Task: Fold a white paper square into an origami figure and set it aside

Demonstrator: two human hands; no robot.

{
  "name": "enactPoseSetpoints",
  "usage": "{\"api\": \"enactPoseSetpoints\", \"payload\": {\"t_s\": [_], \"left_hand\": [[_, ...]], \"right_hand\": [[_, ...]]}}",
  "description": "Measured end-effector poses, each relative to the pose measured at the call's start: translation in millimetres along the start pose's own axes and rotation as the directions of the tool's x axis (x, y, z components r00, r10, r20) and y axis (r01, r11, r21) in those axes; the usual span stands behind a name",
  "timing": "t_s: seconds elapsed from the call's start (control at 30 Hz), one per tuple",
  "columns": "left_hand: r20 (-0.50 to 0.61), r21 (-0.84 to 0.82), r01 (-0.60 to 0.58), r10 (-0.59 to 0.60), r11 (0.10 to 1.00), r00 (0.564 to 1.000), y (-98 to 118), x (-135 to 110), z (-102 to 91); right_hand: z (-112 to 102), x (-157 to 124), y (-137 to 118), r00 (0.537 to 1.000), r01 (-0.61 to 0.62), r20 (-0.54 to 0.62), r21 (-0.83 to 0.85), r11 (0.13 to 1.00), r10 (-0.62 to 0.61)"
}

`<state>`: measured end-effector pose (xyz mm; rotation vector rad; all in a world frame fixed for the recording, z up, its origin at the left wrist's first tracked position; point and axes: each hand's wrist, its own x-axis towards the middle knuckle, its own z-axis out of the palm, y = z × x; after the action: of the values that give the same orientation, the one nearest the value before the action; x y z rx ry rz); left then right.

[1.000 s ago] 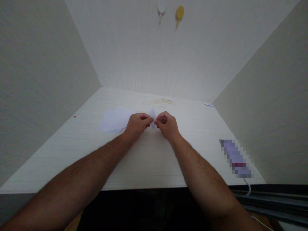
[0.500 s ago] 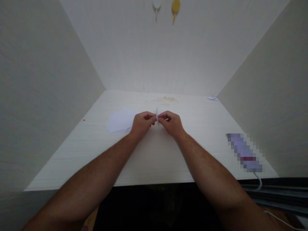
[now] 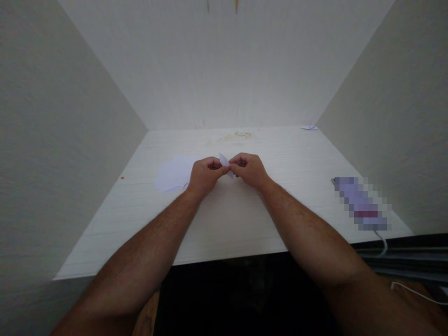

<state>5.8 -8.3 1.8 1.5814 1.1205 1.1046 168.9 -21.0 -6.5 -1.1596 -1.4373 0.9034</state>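
Between my two hands is a small white piece of folded paper, held a little above the table and tilted. My left hand pinches it from the left with thumb and fingers. From the right, my right hand grips it the same way, its fingertips almost meeting the left ones. The fingers hide the paper's middle. White sheets of paper lie flat on the table just left of my left hand, partly covered by it.
The white table has walls on three sides. A blurred-out lilac device with a white cable lies at the right. A folded white paper sits in the far right corner. Beige marks show near the back wall.
The folded paper has turned from nearly upright edge-on to slanting, showing more of its face. Both hands stay pinched on it. The camera view has shifted and tipped slightly.
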Motion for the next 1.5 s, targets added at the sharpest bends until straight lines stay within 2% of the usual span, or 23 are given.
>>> {"api": "enactPoseSetpoints", "payload": {"t_s": [0.2,0.43,0.67,1.13,1.5], "left_hand": [[-0.011,-0.063,0.054,-0.055,0.997,0.998,-2.4,1.5,0.8],[0.015,-0.097,0.018,-0.016,0.995,1.000,-1.3,1.6,0.6],[0.073,-0.184,0.004,0.009,0.983,0.997,-0.6,0.8,2.0],[0.112,-0.310,0.049,-0.014,0.949,0.994,-12.0,4.6,1.5],[0.122,-0.294,0.102,-0.068,0.950,0.990,-4.6,3.7,0.8]], "right_hand": [[-0.6,2.6,2.0,0.997,-0.081,0.006,0.052,0.995,0.080],[-3.3,0.9,-0.6,0.994,-0.068,0.093,0.076,0.995,0.061],[-4.7,1.4,-0.3,0.994,-0.043,0.107,0.158,0.986,0.027],[-7.0,1.7,1.3,0.989,-0.007,0.143,0.189,0.982,-0.021],[-6.5,-0.1,-1.9,0.987,-0.031,0.161,0.174,0.984,0.002]]}}
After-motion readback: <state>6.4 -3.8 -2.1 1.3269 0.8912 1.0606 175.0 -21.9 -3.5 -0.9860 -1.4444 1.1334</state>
